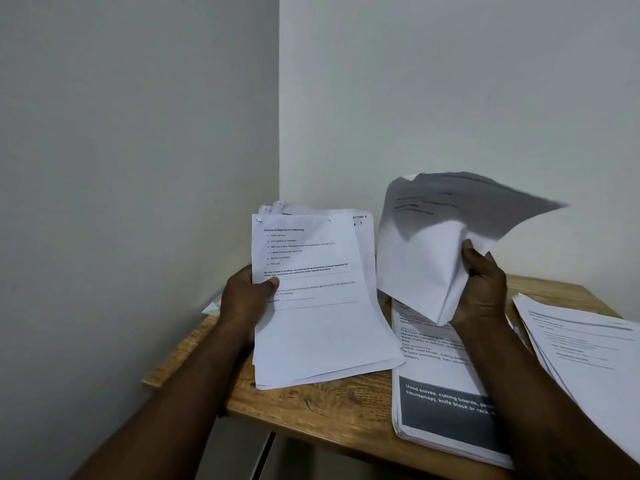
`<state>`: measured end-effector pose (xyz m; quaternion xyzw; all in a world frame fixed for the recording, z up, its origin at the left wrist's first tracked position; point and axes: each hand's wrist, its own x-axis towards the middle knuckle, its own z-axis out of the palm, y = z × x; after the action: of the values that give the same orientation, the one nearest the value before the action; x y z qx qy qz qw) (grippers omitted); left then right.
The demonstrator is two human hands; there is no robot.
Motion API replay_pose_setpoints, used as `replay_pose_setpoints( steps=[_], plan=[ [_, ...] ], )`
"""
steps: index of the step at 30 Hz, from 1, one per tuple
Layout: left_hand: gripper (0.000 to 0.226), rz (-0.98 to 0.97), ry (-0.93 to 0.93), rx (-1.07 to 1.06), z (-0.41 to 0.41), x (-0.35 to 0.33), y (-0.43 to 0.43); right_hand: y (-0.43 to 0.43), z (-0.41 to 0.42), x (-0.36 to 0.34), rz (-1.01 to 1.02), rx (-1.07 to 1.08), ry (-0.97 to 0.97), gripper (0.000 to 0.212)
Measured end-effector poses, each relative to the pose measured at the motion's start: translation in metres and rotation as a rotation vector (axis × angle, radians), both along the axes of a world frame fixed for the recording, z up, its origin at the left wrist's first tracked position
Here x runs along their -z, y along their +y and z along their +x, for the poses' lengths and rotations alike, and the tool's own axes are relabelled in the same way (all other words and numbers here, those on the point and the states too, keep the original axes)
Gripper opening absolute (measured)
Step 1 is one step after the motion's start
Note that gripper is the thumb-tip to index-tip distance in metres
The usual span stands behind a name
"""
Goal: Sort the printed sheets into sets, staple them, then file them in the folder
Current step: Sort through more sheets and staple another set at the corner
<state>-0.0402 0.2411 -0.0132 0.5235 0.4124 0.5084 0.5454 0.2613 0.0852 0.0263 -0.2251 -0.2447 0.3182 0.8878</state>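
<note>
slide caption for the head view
Sorting paperwork: left hand grips stack of printed sheets, right hand holds bent pages above wooden table.

Overall level: dim, even indoor light with a cool grey cast
Walls: left wall (pixel 138 168) darker than right wall (pixel 450 81)
Shadows: underside of the curled sheets (pixel 450 209) in the right hand (pixel 481 289) shaded grey; soft shadow on the table (pixel 329 410) under the held stack (pixel 311 323)
Motion blur: far edge of the curled sheets smeared, print unreadable
Focus: print on the held stack in the left hand (pixel 242 299) legible; right-edge pile (pixel 588 341) soft
Distortion: forearms (pixel 180 393) stretched toward the lower corners
</note>
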Motion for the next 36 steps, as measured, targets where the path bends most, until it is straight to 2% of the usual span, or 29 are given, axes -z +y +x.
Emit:
replay_pose_setpoints(
  steps=[2, 9, 10, 13, 14, 16, 18, 21, 22, 28, 31, 36],
  plan=[
    [0.032, 0.012, 0.041, -0.033, 0.0, -0.003, -0.003, 0.008, 0.009, 0.009, -0.006, -0.01, 0.015, 0.104],
    [0.027, 0.081, 0.099, -0.166, -0.003, -0.005, -0.005, 0.006, 0.009, 0.009, -0.091, 0.244, -0.007, 0.081],
    [0.026, 0.11, 0.121, -0.194, -0.003, -0.005, -0.005, 0.004, 0.008, 0.007, -0.102, 0.263, 0.001, 0.073],
    [0.023, 0.137, 0.115, -0.278, -0.007, -0.004, -0.004, 0.001, 0.013, 0.002, -0.161, 0.382, 0.023, 0.028],
    [0.022, 0.125, 0.095, -0.281, -0.008, -0.003, -0.003, 0.0, 0.014, 0.001, -0.188, 0.4, 0.03, 0.022],
    [0.022, 0.118, 0.082, -0.252, -0.008, -0.003, -0.003, 0.002, 0.017, 0.003, -0.207, 0.383, 0.03, 0.025],
    [0.023, 0.122, 0.084, -0.215, -0.007, -0.003, -0.003, 0.004, 0.013, 0.003, -0.265, 0.354, -0.044, 0.029],
    [0.027, 0.106, 0.04, -0.152, -0.006, -0.006, -0.005, 0.01, -0.002, 0.008, -0.469, 0.287, -0.258, 0.007],
    [0.028, 0.104, 0.012, -0.125, -0.005, -0.007, -0.007, 0.014, -0.01, 0.012, -0.523, 0.261, -0.337, 0.006],
    [0.032, 0.053, -0.153, 0.081, -0.002, -0.009, -0.011, 0.027, -0.048, 0.029, -0.759, 0.317, -0.848, 0.012],
    [0.03, 0.057, -0.171, 0.142, 0.001, -0.012, -0.019, 0.025, -0.059, 0.028, -0.771, 0.346, -0.939, 0.015],
    [0.027, 0.045, -0.182, 0.16, -0.001, -0.018, -0.028, 0.023, -0.061, 0.028, -0.776, 0.337, -0.914, 0.015]
  ],
)
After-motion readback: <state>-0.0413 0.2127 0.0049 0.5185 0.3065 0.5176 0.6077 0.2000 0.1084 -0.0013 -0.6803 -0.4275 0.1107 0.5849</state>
